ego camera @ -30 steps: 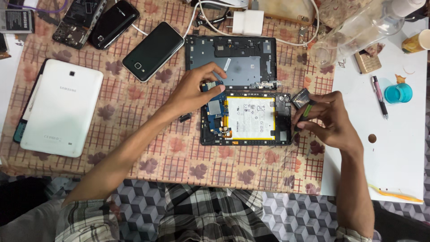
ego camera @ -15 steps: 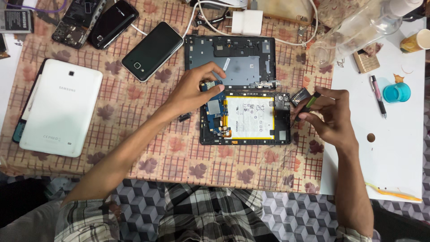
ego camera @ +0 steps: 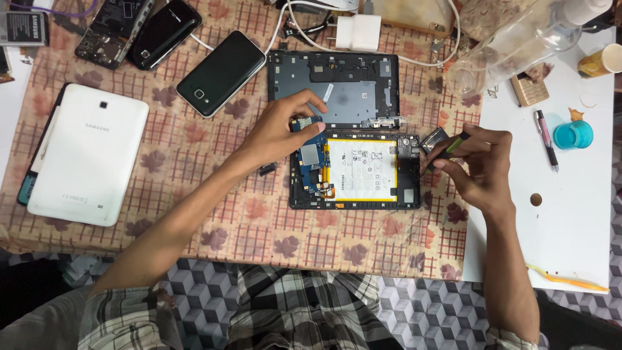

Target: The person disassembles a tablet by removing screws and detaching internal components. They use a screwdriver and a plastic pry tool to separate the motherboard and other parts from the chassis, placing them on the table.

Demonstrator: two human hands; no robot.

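Observation:
An opened tablet (ego camera: 355, 170) lies on the checked cloth, showing a white battery (ego camera: 361, 168) and a blue circuit board (ego camera: 312, 159). My left hand (ego camera: 280, 133) rests its fingertips on the top of the circuit board. My right hand (ego camera: 479, 165) sits just right of the tablet, pinching a thin green-handled tool (ego camera: 448, 146) whose tip points at the tablet's right edge. A small dark part (ego camera: 433, 139) lies beside that tip. The tablet's dark back cover (ego camera: 334, 87) lies directly beyond it.
A white tablet (ego camera: 87, 155) lies face down at left. Black phones (ego camera: 221, 72) and a bare phone frame (ego camera: 113, 29) sit at the back left. A white charger (ego camera: 357, 31) with cables, a clear bottle (ego camera: 518, 45), a pen (ego camera: 546, 137) and a teal cap (ego camera: 573, 135) are on the right.
My right hand has shifted slightly with the tool beside the tablet's right edge. My left hand stays on the circuit board.

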